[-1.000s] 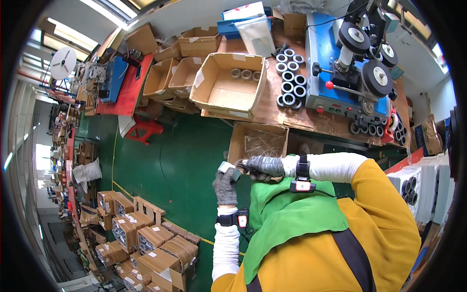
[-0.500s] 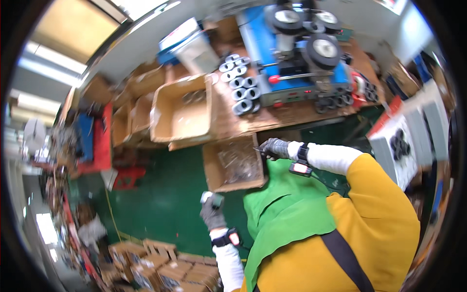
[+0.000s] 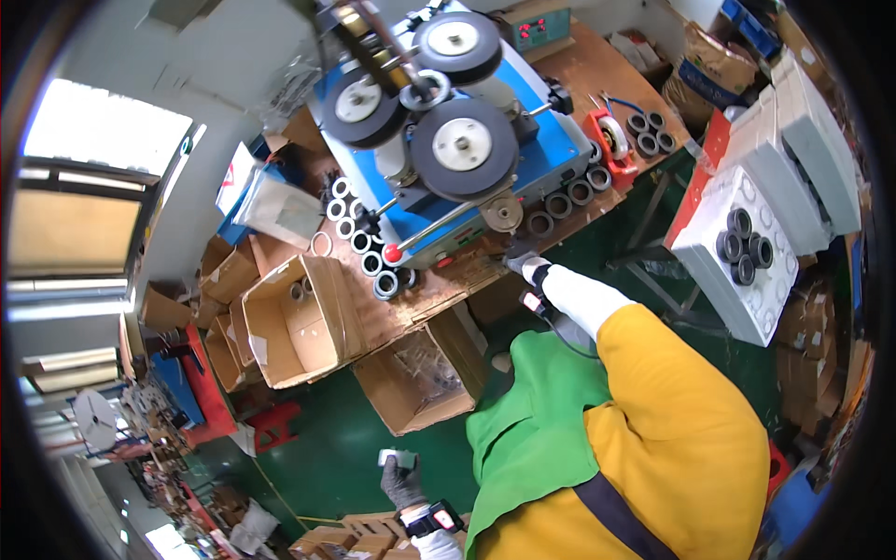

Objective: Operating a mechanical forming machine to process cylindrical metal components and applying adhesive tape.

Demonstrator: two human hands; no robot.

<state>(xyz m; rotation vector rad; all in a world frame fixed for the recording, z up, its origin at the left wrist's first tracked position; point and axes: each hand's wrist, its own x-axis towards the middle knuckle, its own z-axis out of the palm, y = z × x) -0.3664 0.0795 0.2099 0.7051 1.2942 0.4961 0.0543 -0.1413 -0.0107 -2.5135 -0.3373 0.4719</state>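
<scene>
My left hand (image 3: pixel 403 487), in a grey glove, is closed around a small white-and-grey piece (image 3: pixel 399 457) out over the green floor. Its exact kind is too small to make out. At the front edge of the wooden bench is my right hand (image 3: pixel 524 259), gloved in dark grey, just below a round grey metal part (image 3: pixel 502 213) on the front of a machine. Its fingers are mostly hidden. The blue machine (image 3: pixel 425 229) carries black wheels (image 3: pixel 464 149) with white hubs. Grey rings (image 3: pixel 361 242) stand to its left, more rings (image 3: pixel 558 204) along its front right.
An open carton (image 3: pixel 303 322) sits at the bench's left end. Below the edge, another carton (image 3: pixel 420 378) holds clear plastic. A red tape dispenser (image 3: pixel 611 145) stands at the right. Black rings lie on a white foam block (image 3: pixel 733 280). The green floor (image 3: pixel 327 448) spreads to the left.
My view has turned toward the machine. My right hand has moved from the carton's edge up to the bench front by the machine. The left still holds its small piece.
</scene>
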